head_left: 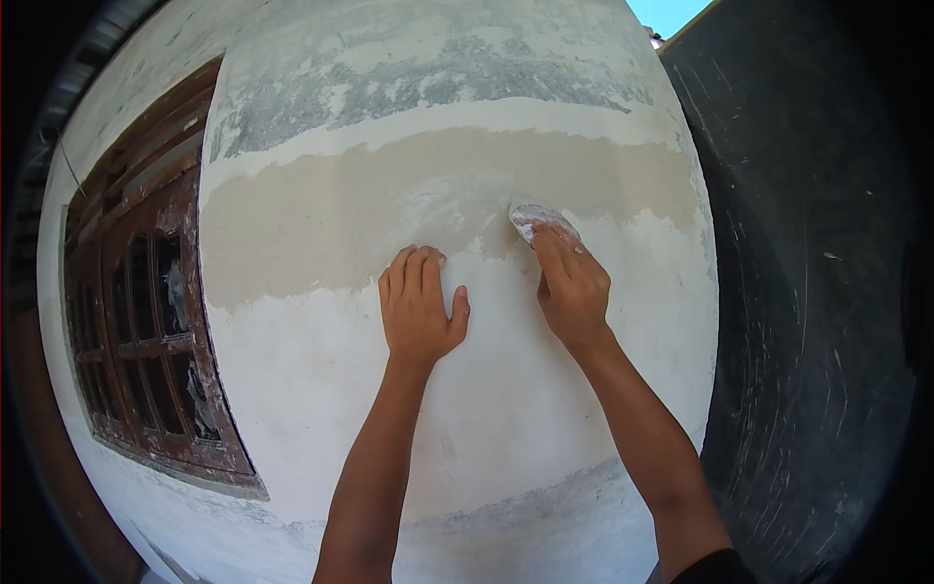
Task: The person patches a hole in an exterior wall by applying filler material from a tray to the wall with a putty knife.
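Note:
In front of me stands a plastered wall (321, 389), with a beige-grey band (292, 219) across a smoother white coat. My left hand (420, 307) rests against it, palm toward the surface, fingers stretched out and thumb apart, holding nothing. Higher and to the right, my right hand (574, 287) grips a flat pad dusted with white (538, 216) and holds it to the band. Its exact kind is hidden by the fingers and dust. Between the hands and slightly above, a pale scuffed patch (452, 204) lightens the band.
At the left is a brown wooden window (161, 331) with dark panes and worn, white-spotted frames. A dark, scratched surface (798, 321) runs along the right beyond the wall's edge. Rough grey plaster (418, 83) shows above the band. Blue sky (669, 14) peeks in at the top right.

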Demonstrator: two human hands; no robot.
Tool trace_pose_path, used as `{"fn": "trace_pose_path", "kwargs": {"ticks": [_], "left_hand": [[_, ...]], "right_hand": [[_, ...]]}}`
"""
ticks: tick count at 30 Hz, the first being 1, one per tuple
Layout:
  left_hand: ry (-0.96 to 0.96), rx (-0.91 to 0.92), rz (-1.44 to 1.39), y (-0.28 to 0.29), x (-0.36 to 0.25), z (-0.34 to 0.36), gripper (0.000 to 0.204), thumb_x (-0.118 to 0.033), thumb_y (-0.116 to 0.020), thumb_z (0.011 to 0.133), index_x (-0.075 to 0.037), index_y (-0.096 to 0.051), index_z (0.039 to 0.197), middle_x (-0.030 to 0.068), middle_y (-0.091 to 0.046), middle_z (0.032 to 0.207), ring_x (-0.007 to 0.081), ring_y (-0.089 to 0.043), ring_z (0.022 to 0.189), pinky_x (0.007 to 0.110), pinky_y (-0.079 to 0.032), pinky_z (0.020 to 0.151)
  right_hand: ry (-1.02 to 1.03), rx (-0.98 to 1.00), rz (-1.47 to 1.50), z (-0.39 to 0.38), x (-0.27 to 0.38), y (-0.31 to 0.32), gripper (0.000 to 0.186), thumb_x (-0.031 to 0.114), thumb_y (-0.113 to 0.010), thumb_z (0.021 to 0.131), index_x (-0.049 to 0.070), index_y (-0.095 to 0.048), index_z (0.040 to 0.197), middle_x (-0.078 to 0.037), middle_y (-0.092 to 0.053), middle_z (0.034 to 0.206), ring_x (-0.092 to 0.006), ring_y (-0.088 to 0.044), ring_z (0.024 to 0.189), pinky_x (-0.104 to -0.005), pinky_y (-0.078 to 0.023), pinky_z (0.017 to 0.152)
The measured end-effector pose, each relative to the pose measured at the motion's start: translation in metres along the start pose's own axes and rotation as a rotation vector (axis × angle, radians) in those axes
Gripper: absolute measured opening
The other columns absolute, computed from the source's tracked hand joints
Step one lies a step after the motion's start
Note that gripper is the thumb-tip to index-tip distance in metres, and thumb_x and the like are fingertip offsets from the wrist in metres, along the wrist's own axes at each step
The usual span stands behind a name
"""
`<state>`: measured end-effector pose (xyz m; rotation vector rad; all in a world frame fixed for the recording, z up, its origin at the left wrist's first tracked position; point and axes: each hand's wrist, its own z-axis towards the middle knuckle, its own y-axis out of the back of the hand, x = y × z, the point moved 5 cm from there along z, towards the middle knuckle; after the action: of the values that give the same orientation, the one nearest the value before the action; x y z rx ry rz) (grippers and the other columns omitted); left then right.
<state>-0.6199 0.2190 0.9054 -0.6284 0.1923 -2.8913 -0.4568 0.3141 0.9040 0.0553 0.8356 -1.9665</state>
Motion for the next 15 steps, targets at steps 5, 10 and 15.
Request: {"fn": "trace_pose_path", "kwargs": {"ticks": [5,10,15], "left_hand": [[0.007,0.007,-0.016,0.002,-0.001,0.002,0.042,-0.022,-0.060,0.081,-0.001,-0.052,0.117,0.0133,-0.055,0.122,0.0354,-0.046,0.122,0.047,-0.034,0.100],[0.001,-0.015,-0.054,0.001,-0.001,0.000,0.043,-0.022,-0.059,0.082,-0.001,-0.051,0.118,0.0140,-0.055,0.122,0.0366,-0.046,0.123,0.048,-0.034,0.100],[-0.008,-0.013,-0.044,0.002,0.002,0.000,0.044,-0.022,-0.059,0.083,-0.001,-0.050,0.120,0.0141,-0.054,0.122,0.0369,-0.046,0.122,0.048,-0.033,0.100]], "right_hand": [[0.022,0.069,-0.002,-0.019,0.013,-0.020,0.025,-0.003,-0.068,0.076,0.001,-0.062,0.100,-0.015,-0.069,0.111,-0.0335,-0.069,0.101,-0.0383,-0.060,0.078],[0.006,0.210,-0.016,-0.028,0.015,-0.032,0.022,0.000,-0.066,0.079,0.001,-0.060,0.101,-0.019,-0.065,0.119,-0.0347,-0.067,0.107,-0.0385,-0.059,0.083],[0.028,0.388,-0.015,-0.027,0.012,-0.030,0.021,0.000,-0.065,0.079,0.001,-0.058,0.099,-0.020,-0.063,0.123,-0.0350,-0.065,0.112,-0.0398,-0.056,0.091]]}}
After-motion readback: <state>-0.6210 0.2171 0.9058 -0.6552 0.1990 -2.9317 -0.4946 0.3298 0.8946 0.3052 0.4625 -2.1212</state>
